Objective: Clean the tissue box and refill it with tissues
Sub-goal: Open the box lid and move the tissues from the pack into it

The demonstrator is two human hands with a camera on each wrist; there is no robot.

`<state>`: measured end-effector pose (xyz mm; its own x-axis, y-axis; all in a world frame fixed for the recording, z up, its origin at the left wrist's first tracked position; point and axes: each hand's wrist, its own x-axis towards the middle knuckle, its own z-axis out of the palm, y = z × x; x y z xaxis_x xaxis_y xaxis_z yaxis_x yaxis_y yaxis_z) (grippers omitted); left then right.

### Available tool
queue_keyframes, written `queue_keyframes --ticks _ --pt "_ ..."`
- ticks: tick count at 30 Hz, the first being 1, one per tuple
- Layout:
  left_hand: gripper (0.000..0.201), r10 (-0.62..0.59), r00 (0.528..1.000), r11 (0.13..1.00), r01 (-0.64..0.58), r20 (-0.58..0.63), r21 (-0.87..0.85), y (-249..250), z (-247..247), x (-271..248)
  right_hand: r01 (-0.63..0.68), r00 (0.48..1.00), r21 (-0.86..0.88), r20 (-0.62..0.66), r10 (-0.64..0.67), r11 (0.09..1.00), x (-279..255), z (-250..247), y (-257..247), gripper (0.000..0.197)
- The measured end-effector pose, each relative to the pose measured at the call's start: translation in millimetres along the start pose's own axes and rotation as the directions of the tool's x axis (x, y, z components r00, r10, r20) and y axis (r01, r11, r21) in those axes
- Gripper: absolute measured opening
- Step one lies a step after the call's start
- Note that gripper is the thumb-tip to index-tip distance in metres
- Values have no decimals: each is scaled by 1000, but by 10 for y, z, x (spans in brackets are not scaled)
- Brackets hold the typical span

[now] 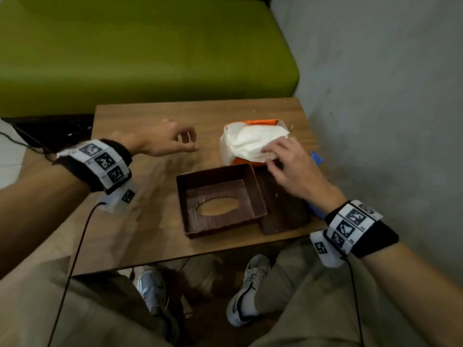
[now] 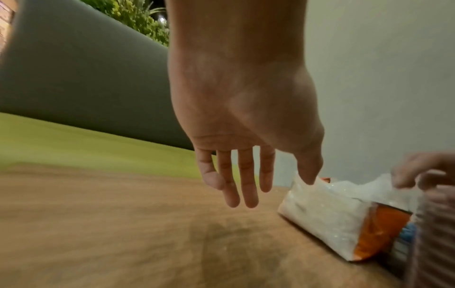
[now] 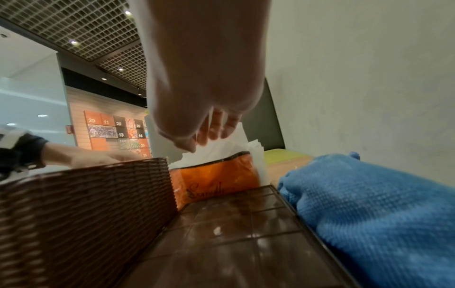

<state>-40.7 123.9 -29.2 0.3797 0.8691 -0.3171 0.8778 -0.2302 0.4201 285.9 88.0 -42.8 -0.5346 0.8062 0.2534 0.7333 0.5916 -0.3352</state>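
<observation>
Right hand (image 1: 288, 169) fingers pinch the tissues (image 1: 253, 142) at center right; left hand (image 1: 162, 140) hovers loosely open, empty, above the counter (image 1: 140, 221).

- left hand (image 1: 162, 139) is just hanging in the air, palm down, fingers loose and a bit curled, nothing in its grip
- right hand (image 1: 288, 166) is stretched forward, fingers (image 3: 214, 128) spread and bent down, tips on something white; can't tell if it's actually pinching
- both forearms come in from the near side, each wrist with a black band and marker blocks
</observation>
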Motion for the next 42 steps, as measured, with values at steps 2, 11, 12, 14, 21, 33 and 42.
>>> queue_keyframes --ticks 2,11,12,14,21,33,42 --pt "50 3 999 1000 -2 32 -22 -39 103 95 -45 993 -14 -109 43 999 33 6 -4 19" --pt "85 175 984 891 -174 -36 -419 281 445 578 -186 981 -38 -66 183 982 160 341 67 27" --pt "90 183 982 881 -181 -39 -436 297 457 624 -191 978 -24 -87 188 981 179 336 62 26" --pt "94 215 976 870 -212 -43 -445 302 484 697 -203 973 16 -112 203 979 205 332 70 25" --pt "72 265 955 897 -296 -136 -327 300 652 755 -268 963 -131 -70 260 955 205 306 109 32" --pt "99 374 898 881 -423 -233 -214 430 589 708 -259 964 -44 56 262 965 297 108 166 41" --pt "97 394 890 870 -442 -232 -218 463 587 717 -249 927 -205 233 294 947 320 92 99 62"
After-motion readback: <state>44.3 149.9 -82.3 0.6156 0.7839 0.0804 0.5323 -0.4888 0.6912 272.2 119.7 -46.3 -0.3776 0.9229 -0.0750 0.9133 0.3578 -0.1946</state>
